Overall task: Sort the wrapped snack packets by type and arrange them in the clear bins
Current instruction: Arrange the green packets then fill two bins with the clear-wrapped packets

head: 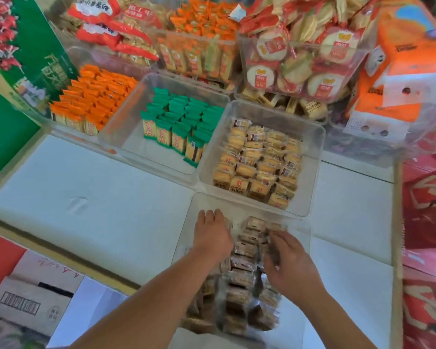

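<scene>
Near bin [297, 230]: clear, closest to the person, standing on the white desk [98, 197]; both hands are inside it.
Brown packets [242, 273]: wrapped snacks in rough rows, filling the middle and near part of the near bin.
Left hand [212, 233]: at the far left of the near bin, back facing up, beside the brown packets.
Left fingers [208, 213]: bent downward at the knuckles; the tips are hidden, so whether they grip a packet cannot be told.
Right hand [290, 263]: over the right side of the brown packets, blurred.
Right fingers [275, 236]: spread and lightly bent, touching the packet tops; no packet is visibly pinched.
Tan packet bin [312, 147]: just beyond the near bin, touching its far edge; tan packets [259, 159] in packed rows.
Green packet bin [126, 122]: left of the tan packet bin; green packets [181, 122] stand upright, grouped toward its right and far side.
Orange packets [93, 102]: upright in rows, in the next bin to the left.
</scene>
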Motion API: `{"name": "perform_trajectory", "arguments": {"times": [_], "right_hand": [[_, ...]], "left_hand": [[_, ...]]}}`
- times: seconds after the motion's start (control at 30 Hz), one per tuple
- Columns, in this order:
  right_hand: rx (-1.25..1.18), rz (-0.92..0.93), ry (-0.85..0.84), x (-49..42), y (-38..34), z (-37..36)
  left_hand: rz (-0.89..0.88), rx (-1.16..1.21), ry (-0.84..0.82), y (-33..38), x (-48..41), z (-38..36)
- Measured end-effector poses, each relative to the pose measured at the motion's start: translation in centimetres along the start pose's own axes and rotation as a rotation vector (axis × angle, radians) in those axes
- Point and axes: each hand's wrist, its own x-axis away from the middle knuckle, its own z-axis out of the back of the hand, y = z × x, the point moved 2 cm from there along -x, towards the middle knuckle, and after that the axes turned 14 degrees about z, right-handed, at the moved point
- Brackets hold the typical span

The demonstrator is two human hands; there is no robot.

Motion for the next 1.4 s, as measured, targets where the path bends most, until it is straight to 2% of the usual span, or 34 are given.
{"name": "perform_trajectory", "arguments": {"times": [0.2, 0.3, 0.43, 0.53, 0.63, 0.8, 0.93, 1.03, 1.1, 1.23, 1.4], "right_hand": [[-0.025, 0.020, -0.411, -0.6, 0.6, 1.4], [0.037, 0.003, -0.445, -1.0, 0.6, 2.1], [0.054, -0.025, -0.456, -1.1, 0.0, 2.7], [0.037, -0.070, -0.431, -0.9, -0.4, 2.7], [-0.136, -0.174, -0.310, -1.1, -0.3, 2.9], [-0.437, -0.407, -0.118, -1.4, -0.3, 4.9], [-0.521, -0.406, -0.028, -1.8, -1.1, 4.6], [-0.567, -0.403, -0.005, -1.8, -1.8, 4.3], [-0.594, -0.406, -0.002, -1.7, -2.0, 4.1], [-0.597, -0.412, 0.007, -1.4, -1.9, 3.5], [-0.625, -0.426, 0.015, -2.7, -2.5, 2.5]], "left_hand": [[-0.046, 0.149, -0.038, -1.3, -0.3, 0.5], [-0.034, 0.036, -0.126, -1.5, -0.9, 0.6], [0.037, 0.162, -0.245, -1.3, -1.3, 0.6], [0.099, 0.297, -0.307, -1.6, -1.3, 0.4], [0.087, 0.385, -0.350, -2.0, -0.6, 0.3], [0.076, 0.508, -0.247, -3.4, 1.2, 0.5], [0.041, 0.525, -0.101, -3.1, 2.1, 1.4], [-0.082, 0.273, 0.043, -2.3, 1.5, 2.3], [-0.149, 0.199, 0.040, -1.5, 0.7, 2.4], [-0.147, 0.411, -0.036, -0.9, 0.2, 1.6], [-0.019, 0.474, 0.026, -2.2, 2.1, -0.6]]}}
